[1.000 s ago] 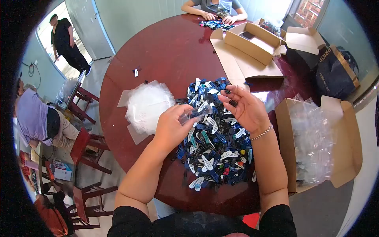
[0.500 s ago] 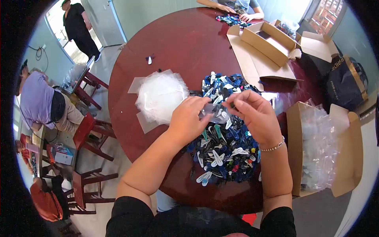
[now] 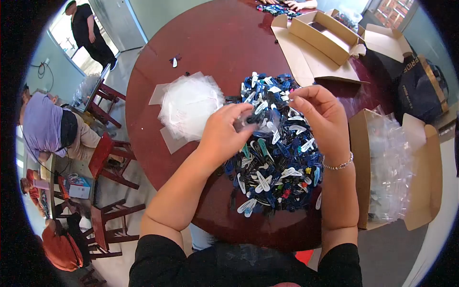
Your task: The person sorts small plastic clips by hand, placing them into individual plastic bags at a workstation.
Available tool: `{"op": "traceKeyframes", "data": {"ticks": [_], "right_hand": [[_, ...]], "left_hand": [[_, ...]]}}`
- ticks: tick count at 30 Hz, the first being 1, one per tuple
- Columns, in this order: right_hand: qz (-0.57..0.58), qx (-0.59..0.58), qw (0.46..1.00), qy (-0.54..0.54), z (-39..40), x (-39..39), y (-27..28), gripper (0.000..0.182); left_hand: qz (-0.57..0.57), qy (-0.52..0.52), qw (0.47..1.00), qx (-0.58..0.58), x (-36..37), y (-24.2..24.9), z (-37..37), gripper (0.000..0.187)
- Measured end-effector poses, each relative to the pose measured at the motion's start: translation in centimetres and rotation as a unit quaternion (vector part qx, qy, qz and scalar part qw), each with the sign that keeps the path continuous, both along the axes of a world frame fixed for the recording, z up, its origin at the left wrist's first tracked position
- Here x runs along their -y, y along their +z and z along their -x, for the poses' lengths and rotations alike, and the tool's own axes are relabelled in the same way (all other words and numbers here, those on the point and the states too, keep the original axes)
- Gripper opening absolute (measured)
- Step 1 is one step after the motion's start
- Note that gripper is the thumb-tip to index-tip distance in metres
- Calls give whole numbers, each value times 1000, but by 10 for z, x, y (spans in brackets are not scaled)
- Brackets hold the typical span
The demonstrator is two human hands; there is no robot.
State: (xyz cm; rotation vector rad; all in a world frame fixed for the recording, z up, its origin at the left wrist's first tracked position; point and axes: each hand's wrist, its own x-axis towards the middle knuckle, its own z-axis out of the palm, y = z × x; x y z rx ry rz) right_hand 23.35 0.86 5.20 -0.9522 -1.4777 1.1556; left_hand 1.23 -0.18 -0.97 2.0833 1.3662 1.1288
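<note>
My left hand (image 3: 224,128) is closed on a small clear plastic bag (image 3: 270,121) above a large heap of hair clips (image 3: 267,165). Something dark shows at the bag, partly hidden by my fingers. To the right, my right hand (image 3: 325,112) hovers over the heap with thumb and fingertips pinched together; whatever may be between them is too small to make out. The clips are mostly black, blue and white, with a few coloured pieces. Beside my left hand, a stack of translucent plastic bags (image 3: 189,107) lies fanned out on the table.
The round red table (image 3: 215,43) carries an opened cardboard box (image 3: 330,40) at the far right. Another box (image 3: 358,167) with filled clear bags (image 3: 389,167) stands right of my arm. A single clip (image 3: 175,62) lies farther back. A person's hands (image 3: 296,5) work across the table.
My right hand has moved right, away from the bag and my left hand. The left hand still holds the bag, now with a dark item at it. The whole view has shifted slightly.
</note>
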Motion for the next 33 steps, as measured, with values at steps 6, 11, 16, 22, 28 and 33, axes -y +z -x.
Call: {"op": "traceKeyframes", "data": {"ticks": [6,11,16,22,28,33], "right_hand": [[-119,346,929,-59,-22,-10,-8,15],[-137,487,859,-79,-17,-16,-23,17],[-166,469,860,-111,-14,-20,-38,12],[-152,460,871,-82,-23,-26,-43,10],[-119,440,888,-52,-25,-27,-38,13],[-142,423,890,-99,-20,-27,-36,16]], "left_hand": [[139,19,973,186,3,13,0,46],[14,-7,992,123,-1,-2,1,43],[4,12,996,83,-1,-5,0,41],[-27,5,998,63,-1,-5,-1,40],[11,4,998,62,-1,-2,-1,38],[-4,4,998,59,-1,-1,0,38]]}}
